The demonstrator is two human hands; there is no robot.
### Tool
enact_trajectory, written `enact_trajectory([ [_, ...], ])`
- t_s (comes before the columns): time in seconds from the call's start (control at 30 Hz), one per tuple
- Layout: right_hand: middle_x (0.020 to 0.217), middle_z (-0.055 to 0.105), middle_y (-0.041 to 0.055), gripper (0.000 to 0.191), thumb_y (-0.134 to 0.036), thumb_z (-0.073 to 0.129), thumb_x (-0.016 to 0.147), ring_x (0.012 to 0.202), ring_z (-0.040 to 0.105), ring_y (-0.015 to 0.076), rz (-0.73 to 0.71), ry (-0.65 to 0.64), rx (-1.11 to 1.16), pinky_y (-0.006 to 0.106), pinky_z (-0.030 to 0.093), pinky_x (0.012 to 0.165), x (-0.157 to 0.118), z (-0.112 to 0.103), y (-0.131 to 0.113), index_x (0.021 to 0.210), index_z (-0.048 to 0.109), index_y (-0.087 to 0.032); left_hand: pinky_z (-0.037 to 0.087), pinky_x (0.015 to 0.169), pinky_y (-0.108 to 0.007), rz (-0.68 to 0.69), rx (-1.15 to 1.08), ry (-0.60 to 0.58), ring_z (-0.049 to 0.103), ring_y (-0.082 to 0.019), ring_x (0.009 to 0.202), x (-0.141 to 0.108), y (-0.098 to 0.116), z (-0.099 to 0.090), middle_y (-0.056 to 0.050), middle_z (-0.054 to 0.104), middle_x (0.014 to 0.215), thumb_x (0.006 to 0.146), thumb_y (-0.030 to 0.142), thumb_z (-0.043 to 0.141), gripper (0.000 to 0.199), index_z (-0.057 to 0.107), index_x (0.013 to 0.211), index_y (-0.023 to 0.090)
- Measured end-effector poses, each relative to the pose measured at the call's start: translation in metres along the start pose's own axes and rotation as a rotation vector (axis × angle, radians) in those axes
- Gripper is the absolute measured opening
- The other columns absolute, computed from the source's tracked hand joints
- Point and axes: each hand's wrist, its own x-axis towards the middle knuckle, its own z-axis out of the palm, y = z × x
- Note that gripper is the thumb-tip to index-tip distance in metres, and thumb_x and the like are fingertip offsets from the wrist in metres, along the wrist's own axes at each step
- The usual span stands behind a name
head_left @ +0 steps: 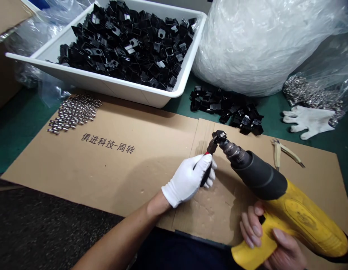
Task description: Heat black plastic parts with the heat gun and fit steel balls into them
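Gloved left hand point(187, 179) gripping pliers point(211, 147), right hand point(288, 249) gripping heat gun point(300, 215), white bin point(117, 87) of black parts point(128, 47) ahead-left of both, clear bag point(330, 56) of metal pieces point(310, 93) ahead-right

A white glove point(307, 119) lies on the green desk point(271, 108), its fingers pointing left. Cream-handled nippers point(277, 155) lie on the cardboard sheet point(106, 172), which bears black Chinese characters point(107, 143). A large bulging plastic bag point(255, 41) stands behind. A cardboard box point(6, 75) fills the upper left, and dark speckled floor point(50, 225) shows at lower left.
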Motion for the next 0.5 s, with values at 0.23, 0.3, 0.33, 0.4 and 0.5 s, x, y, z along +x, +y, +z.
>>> enact_trajectory([
  [0.23,0.071,0.055,0.0,0.028,-0.047,0.075,0.08,0.056,0.045,0.0144,0.022,0.021,-0.013,0.029,0.044,0.052,-0.0005,-0.0003,0.0019,0.098,0.066,-0.027,0.053,0.058,-0.028,0.017,0.042,0.011,0.065,-0.016,0.059,-0.0007,-0.0004,0.0007,-0.007,0.068,0.078,0.099,0.069,0.05,0.056,0.062,0.096,0.015],
  [0.3,0.071,0.055,0.0,0.029,-0.047,0.075,0.08,0.056,0.045,0.0146,0.019,0.021,-0.009,0.029,0.044,0.052,-0.0008,-0.0004,0.0027,0.098,0.066,-0.027,0.053,0.059,-0.028,0.018,0.043,0.012,0.065,-0.016,0.059,-0.0005,-0.001,0.0008,-0.007,0.068,0.078,0.099,0.069,0.05,0.056,0.062,0.096,0.015],
  [0.33,0.071,0.055,0.0,0.029,-0.047,0.075,0.08,0.056,0.045,0.0148,0.016,0.019,-0.009,0.029,0.044,0.052,-0.0009,-0.0004,0.0031,0.098,0.066,-0.027,0.054,0.059,-0.029,0.02,0.047,0.012,0.065,-0.016,0.06,-0.0004,-0.0011,0.0008,-0.007,0.068,0.078,0.099,0.069,0.05,0.056,0.062,0.096,0.015],
  [0.4,0.072,0.055,0.0001,0.029,-0.047,0.074,0.081,0.056,0.046,0.0149,0.008,0.016,-0.013,0.029,0.044,0.052,-0.001,-0.0004,0.0036,0.099,0.065,-0.027,0.054,0.059,-0.029,0.028,0.056,0.015,0.065,-0.016,0.06,-0.0003,-0.0011,0.0009,-0.006,0.067,0.077,0.099,0.07,0.049,0.057,0.062,0.095,0.015],
  [0.5,0.072,0.055,0.0001,0.03,-0.049,0.075,0.08,0.057,0.046,0.0153,0.018,0.01,-0.031,0.03,0.044,0.053,-0.0007,-0.0003,0.0033,0.098,0.065,-0.027,0.053,0.058,-0.029,0.036,0.064,0.015,0.064,-0.016,0.059,-0.0007,-0.0009,0.0011,-0.006,0.066,0.076,0.099,0.07,0.048,0.057,0.061,0.094,0.015],
])
